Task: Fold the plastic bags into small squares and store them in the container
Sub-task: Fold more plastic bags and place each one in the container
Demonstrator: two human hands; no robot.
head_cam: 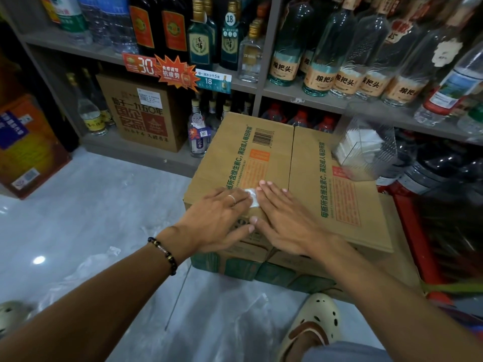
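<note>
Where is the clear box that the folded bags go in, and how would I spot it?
Start at the big cardboard box on the floor before the bottle shelves, where both hands press a folded bag. Look to its far right corner: the clear plastic container sits there. Unlike the bottles behind it, it is see-through, boxy, and holds white folded squares.

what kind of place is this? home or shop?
Most likely a small shop selling drinks: shelves of liquor bottles, price tags clipped to the shelf edge, and sealed stock cartons, one used as a work surface.
</note>
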